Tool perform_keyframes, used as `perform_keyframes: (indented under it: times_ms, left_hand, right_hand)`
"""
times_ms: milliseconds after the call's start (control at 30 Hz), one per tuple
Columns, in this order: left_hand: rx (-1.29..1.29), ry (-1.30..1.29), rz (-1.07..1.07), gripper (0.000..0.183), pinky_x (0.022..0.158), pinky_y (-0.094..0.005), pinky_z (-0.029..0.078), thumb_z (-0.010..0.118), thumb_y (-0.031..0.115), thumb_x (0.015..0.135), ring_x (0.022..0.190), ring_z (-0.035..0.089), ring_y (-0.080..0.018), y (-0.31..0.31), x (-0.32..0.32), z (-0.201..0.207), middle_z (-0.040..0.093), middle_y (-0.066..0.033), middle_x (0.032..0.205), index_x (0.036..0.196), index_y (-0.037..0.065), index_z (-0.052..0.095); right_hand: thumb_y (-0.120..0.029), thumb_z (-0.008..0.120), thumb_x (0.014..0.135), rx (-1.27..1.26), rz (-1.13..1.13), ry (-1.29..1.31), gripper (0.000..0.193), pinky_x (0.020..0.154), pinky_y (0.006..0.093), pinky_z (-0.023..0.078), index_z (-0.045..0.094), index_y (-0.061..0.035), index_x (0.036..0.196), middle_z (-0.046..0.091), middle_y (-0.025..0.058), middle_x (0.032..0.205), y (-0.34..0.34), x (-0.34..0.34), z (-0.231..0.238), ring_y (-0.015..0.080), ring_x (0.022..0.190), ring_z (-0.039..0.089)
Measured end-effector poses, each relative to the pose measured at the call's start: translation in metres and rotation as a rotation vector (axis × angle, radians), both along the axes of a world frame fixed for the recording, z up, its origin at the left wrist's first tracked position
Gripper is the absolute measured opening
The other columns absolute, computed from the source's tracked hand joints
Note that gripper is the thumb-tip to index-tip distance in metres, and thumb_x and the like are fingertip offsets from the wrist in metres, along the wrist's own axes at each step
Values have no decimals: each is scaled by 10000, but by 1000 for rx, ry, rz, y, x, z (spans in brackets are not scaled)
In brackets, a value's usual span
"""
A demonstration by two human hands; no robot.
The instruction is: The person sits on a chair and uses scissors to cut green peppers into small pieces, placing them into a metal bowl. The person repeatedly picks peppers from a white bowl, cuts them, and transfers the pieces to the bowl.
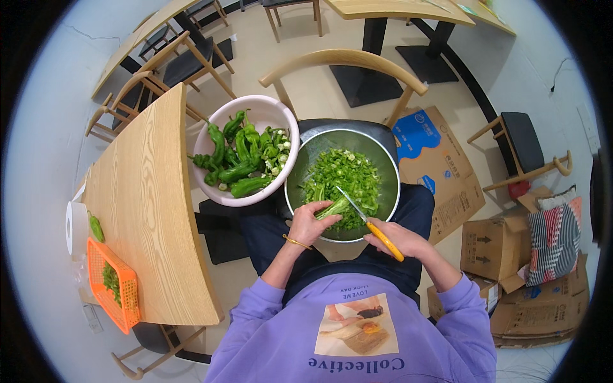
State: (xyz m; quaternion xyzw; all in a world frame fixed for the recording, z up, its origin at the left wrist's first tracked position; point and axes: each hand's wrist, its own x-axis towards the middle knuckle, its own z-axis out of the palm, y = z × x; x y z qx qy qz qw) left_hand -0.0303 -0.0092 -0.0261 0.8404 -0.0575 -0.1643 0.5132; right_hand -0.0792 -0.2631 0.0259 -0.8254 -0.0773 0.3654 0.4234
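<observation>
Left hand (311, 223) pinches a green pepper (334, 207) over the steel bowl (389, 191) so cuttings drop in; right hand (397, 239) grips a yellow-handled knife (370, 225), blade against it. Whole peppers wait in pink basin (252, 105).

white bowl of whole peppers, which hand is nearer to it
Left. The left hand holds a pepper over the steel bowl, just below the white bowl; the right hand, gripping the knife, is farther right.
</observation>
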Motion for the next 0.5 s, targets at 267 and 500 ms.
perform_keyframes:
  times_ms: [267, 500]
  left_hand:
    - [-20, 93, 32, 477, 829, -321, 544, 812, 289, 774, 892, 726, -218, 3, 5, -13, 754, -159, 990, 1121, -24, 719]
    - [-16, 9, 58, 462, 829, -321, 543, 818, 270, 765, 891, 727, -237, -2, 9, -19, 749, -167, 993, 1115, -16, 724]
  right_hand:
    - [-332, 611, 980, 51, -56, -105, 381, 638, 425, 527, 523, 14, 1114, 656, 227, 820, 8, -5, -18, 374, 736, 675]
    - [-404, 514, 1019, 218, 6, 197, 395, 487, 305, 498, 493, -18, 1100, 653, 106, 767, -11, 6, -22, 165, 525, 620]
